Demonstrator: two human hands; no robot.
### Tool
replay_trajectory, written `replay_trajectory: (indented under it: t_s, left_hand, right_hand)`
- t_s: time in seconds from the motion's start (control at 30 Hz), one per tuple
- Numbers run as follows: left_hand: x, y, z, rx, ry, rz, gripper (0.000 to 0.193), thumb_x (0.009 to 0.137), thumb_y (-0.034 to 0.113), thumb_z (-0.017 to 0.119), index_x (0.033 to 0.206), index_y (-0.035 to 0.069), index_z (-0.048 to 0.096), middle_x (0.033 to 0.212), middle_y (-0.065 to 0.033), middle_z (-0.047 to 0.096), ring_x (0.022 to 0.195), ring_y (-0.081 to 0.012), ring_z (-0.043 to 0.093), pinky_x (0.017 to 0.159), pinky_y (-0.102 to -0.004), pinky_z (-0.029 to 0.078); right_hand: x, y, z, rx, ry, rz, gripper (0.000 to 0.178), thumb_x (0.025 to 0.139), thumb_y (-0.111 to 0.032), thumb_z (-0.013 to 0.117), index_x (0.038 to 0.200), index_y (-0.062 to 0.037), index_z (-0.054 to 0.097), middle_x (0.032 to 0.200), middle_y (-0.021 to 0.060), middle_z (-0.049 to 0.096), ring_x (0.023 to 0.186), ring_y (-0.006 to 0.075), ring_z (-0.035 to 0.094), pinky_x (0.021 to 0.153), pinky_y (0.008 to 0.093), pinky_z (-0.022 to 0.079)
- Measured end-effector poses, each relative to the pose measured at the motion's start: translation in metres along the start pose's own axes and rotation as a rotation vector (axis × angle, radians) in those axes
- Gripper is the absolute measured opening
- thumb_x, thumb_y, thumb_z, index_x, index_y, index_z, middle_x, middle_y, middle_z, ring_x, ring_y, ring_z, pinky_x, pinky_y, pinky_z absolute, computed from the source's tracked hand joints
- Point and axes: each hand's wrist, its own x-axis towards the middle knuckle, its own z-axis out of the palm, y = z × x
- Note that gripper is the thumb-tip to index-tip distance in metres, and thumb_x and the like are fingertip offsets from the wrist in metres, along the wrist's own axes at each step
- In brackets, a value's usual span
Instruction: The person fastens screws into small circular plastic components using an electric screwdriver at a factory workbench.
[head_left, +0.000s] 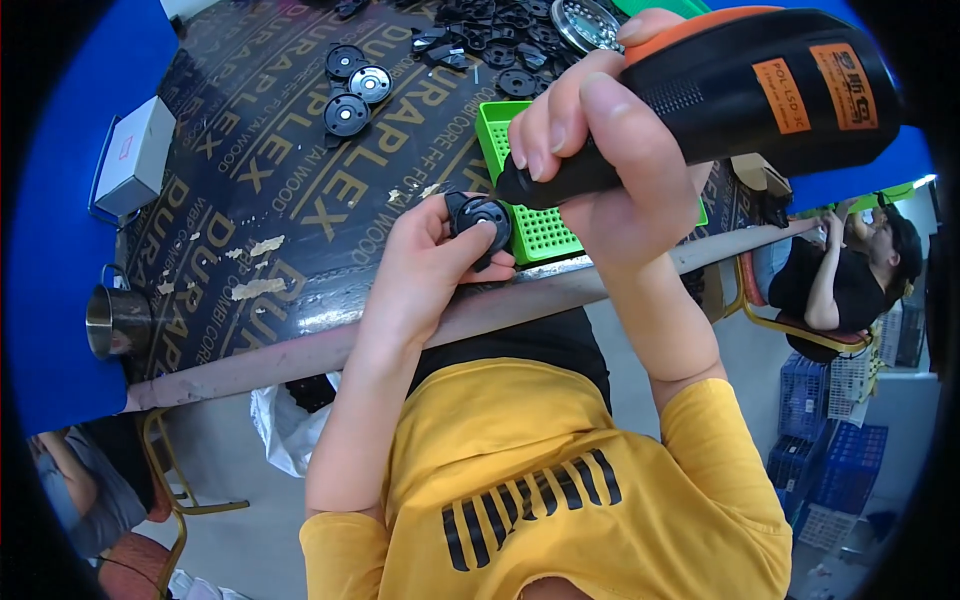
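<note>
Black round part (496, 217) sits above the tabletop's near edge, pinched between the thumb and fingers of the left hand (415, 255), while the right hand (640, 175) wraps its fingers round a black-and-orange power driver (740, 95), its nose just beside the part; whether they touch I cannot tell. This piece looks to be mid-work, probably with a screw to be driven or checked. Three similar round parts (346, 115) lie loosely grouped toward the tabletop's far left corner, perhaps finished, though nothing proves it; a heap of loose black pieces (500, 40) by the far edge suggests much remains. Beside the heap is a metal dish (585, 24) of small bits, and a green basket (545, 235) stands at the near edge. The dark printed tabletop (325, 275) is scuffed pale in patches, with a white box (135, 157) at its left edge and a metal cup (118, 322) near the near left corner. Blue panels (60, 220) flank it; beyond the right end a seated co-worker (845, 270) and stacked crates (830, 460) show over grey floor.
</note>
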Motion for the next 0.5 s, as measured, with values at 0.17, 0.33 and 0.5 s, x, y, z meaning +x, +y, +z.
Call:
replay_trajectory:
  t_s: [0.17,0.33,0.5]
  left_hand:
    - [0.001,0.0,0.001,-0.007,0.003,-0.004,0.01,0.082,0.002,0.053,0.089,-0.004,0.048,0.079,-0.0087,0.057,0.064,-0.0131,0.06,0.058,-0.0222,0.054]
    - [0.001,-0.002,0.0,-0.006,0.004,0.002,0.01,0.082,0.002,0.053,0.088,-0.005,0.048,0.078,-0.0086,0.056,0.064,-0.0133,0.06,0.057,-0.0226,0.054]
    - [0.001,-0.002,0.0,0.005,0.035,0.005,0.009,0.082,0.001,0.052,0.087,-0.005,0.048,0.077,-0.0087,0.056,0.063,-0.0138,0.061,0.055,-0.0234,0.055]
  right_hand:
    - [-0.003,0.001,0.002,-0.068,-0.025,0.089,0.03,0.081,-0.005,0.041,0.11,-0.0059,0.035,0.065,0.0095,0.046,0.05,0.0174,0.048,0.053,0.0334,0.043]
    - [-0.006,0.014,0.003,-0.035,-0.02,0.01,0.028,0.078,-0.002,0.049,0.104,-0.0036,0.04,0.064,0.0057,0.049,0.05,0.0136,0.05,0.051,0.0286,0.044]
    - [-0.007,0.025,0.004,0.003,-0.015,-0.072,0.026,0.075,0.002,0.057,0.098,-0.0012,0.045,0.063,0.0019,0.052,0.05,0.0098,0.052,0.048,0.0238,0.045]
